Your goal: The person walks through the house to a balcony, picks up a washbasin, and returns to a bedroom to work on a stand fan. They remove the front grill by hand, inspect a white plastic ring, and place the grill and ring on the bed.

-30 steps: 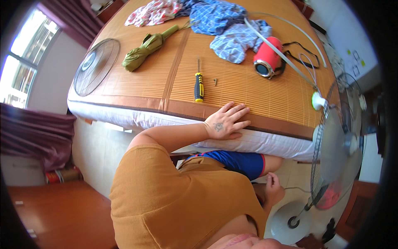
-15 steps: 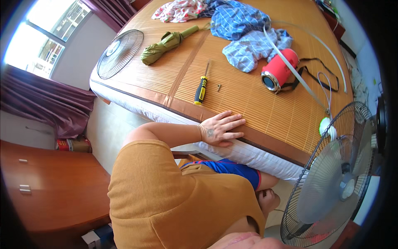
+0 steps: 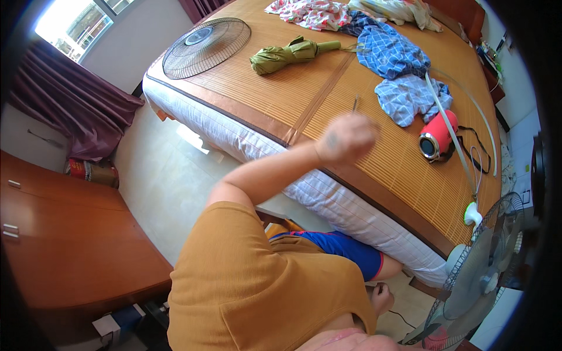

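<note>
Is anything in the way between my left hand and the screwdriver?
Nothing visible. Your left hand hides all of the screwdriver but its shaft, so I can't tell if they touch. The green umbrella lies off to the left, the light blue cloth to the right.

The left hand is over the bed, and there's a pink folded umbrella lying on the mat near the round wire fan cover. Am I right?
Not quite: the folded umbrella is olive green, not pink, as the head view shows. It does lie on the mat near the round wire fan cover, and the left hand is over the bed.
</note>
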{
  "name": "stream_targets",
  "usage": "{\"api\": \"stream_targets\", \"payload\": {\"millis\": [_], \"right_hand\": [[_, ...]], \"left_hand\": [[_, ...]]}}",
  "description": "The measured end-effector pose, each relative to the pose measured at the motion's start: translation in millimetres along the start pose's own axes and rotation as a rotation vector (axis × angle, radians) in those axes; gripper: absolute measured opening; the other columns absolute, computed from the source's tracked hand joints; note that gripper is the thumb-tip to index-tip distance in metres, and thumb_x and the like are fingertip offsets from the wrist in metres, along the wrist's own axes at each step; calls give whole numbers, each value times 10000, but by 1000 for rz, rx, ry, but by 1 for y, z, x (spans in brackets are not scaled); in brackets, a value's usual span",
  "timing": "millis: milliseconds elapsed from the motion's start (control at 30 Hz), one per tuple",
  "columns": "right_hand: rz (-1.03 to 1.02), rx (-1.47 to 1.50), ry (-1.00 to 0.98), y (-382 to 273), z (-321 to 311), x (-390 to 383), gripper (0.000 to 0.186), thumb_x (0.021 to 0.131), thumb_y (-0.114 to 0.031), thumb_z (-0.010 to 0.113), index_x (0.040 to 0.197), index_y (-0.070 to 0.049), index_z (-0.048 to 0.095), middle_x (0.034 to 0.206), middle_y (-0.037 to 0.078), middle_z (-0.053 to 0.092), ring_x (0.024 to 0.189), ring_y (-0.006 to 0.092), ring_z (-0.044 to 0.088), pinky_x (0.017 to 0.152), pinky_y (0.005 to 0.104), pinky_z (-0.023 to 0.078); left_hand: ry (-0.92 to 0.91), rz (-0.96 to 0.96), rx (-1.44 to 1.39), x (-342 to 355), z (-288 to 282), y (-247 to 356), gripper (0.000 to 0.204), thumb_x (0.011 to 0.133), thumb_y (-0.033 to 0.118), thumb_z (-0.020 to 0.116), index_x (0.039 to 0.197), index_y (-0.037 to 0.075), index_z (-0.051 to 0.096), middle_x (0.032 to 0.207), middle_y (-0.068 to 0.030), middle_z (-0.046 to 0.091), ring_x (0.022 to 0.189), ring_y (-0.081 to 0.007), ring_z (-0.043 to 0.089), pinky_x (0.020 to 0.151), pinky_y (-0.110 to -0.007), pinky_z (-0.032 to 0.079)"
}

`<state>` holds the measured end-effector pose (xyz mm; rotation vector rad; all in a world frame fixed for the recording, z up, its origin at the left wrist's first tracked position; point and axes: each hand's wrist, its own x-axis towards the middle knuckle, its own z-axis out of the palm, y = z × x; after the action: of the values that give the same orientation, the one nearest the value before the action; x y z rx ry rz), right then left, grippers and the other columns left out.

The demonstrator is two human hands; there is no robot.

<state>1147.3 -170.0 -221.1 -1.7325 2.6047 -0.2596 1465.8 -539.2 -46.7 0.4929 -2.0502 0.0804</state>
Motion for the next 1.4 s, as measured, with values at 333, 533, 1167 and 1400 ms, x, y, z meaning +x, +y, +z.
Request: {"api": "stream_targets", "payload": {"millis": [333, 533, 1167, 1400], "right_hand": [[71, -88, -114, -17, -11, -22, 92, 707, -212, 581, 742, -141, 630, 646, 111, 587, 618, 302, 562, 535, 402, 426], [160, 92, -318, 1, 15, -19, 142, 694, -199, 574, 766, -81, 606, 758, 150, 589, 726, 334, 550, 666, 410, 431], [147, 366, -173, -12, 4, -21, 114, 705, -142, 548, 752, -52, 600, 754, 153, 580, 744, 319, 548, 694, 415, 423], [167, 500, -77, -38, -28, -41, 80, 725, -97, 557, 777, -53, 599, 771, 138, 590, 724, 307, 561, 672, 369, 447]], "left_hand": [[-546, -1455, 1082, -105, -218, -279, 723, 799, 456, 498, 1371, 206, 134, 1440, -11, 37, 1325, -229, 16, 1061, -403, 88], [-660, -1389, 857, -148, -255, -348, 844, 719, 483, 530, 1373, 152, 111, 1428, -107, 84, 1307, -310, 76, 1053, -433, 78], [-102, -252, 621, 27, -42, -159, 351, 698, 135, 570, 1049, 152, 563, 1103, -41, 523, 990, -262, 499, 828, -406, 391], [-360, 211, 332, 143, 169, -45, 503, 681, 87, 586, 1169, 164, 487, 1212, -70, 460, 1119, -239, 430, 979, -423, 277]]}}
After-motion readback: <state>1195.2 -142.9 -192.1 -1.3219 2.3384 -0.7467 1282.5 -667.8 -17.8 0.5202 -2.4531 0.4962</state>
